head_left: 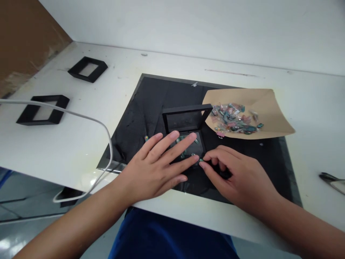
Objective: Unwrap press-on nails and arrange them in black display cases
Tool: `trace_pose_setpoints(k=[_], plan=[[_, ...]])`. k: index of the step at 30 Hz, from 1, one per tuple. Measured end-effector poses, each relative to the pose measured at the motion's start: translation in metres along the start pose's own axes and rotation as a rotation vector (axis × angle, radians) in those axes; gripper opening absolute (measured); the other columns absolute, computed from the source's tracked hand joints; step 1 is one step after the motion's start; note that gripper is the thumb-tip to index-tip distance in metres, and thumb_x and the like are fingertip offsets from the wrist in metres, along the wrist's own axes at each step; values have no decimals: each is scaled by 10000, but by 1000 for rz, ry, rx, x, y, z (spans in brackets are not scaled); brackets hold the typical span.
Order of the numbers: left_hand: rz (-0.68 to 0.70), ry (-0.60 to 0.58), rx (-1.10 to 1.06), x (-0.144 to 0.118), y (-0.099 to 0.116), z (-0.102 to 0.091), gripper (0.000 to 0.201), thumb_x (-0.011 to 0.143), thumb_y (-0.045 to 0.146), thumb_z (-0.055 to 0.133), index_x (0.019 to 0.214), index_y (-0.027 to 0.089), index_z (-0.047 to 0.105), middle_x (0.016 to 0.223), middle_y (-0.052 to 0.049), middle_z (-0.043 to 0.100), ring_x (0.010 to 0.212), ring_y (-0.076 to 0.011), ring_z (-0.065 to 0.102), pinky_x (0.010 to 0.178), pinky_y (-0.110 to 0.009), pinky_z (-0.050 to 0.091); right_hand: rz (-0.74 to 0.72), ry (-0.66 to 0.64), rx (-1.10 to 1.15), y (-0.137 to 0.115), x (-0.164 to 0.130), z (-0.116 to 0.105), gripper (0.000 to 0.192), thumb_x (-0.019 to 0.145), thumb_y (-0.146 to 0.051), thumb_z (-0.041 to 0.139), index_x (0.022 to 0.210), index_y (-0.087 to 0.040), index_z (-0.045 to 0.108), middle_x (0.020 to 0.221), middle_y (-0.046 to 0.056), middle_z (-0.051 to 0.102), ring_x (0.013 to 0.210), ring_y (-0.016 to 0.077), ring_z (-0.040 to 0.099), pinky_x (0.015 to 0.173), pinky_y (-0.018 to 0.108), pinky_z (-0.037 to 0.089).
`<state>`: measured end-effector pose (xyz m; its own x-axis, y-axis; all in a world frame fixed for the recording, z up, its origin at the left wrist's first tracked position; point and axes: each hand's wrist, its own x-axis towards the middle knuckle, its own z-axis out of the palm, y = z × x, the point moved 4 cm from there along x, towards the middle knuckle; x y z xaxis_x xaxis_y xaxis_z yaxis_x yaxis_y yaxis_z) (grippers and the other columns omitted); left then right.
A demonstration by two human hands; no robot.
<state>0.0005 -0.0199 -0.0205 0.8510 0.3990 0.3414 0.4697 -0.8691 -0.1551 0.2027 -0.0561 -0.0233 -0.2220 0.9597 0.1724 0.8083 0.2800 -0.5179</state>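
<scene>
A black display frame case (188, 108) lies open on a black mat, its lid raised and several small green pieces (196, 141) in its base. My left hand (159, 167) spreads flat over the base with fingers apart, covering much of it. At the base's near right corner, my right hand (234, 172) pinches a small green piece (201, 160) between thumb and forefinger. Most of that piece is hidden by the fingertips, so its exact kind is unclear. Another small coloured piece (146, 138) shows beside my left fingers.
Behind my right hand, a brown paper tray (277, 115) holds many small green and pink pieces. Two black frames (98, 72) lie at the left of the white table. A white cable (107, 133) loops across the left side. A dark tool (330, 178) lies far right.
</scene>
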Motion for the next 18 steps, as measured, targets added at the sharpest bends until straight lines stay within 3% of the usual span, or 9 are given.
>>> trace_pose_setpoints(k=[11,18], plan=[[-42,-21,-22,5,-2,3,487,1031,512,442,1472,319,509,1603,-37,432,1502,-307,317,1208,-463,253,71,-20,25,5,2,0,71,952,-285,610,922,-231,646,702,-34,595,571,112,521,527,251,386],[-83,-49,-105,-1,-9,5,607,1048,557,343,1539,211,431,1665,-117,312,1545,-340,240,1256,-462,137,162,53,56,9,13,1,107,923,-334,683,893,-235,709,592,-66,570,501,93,491,510,246,364]])
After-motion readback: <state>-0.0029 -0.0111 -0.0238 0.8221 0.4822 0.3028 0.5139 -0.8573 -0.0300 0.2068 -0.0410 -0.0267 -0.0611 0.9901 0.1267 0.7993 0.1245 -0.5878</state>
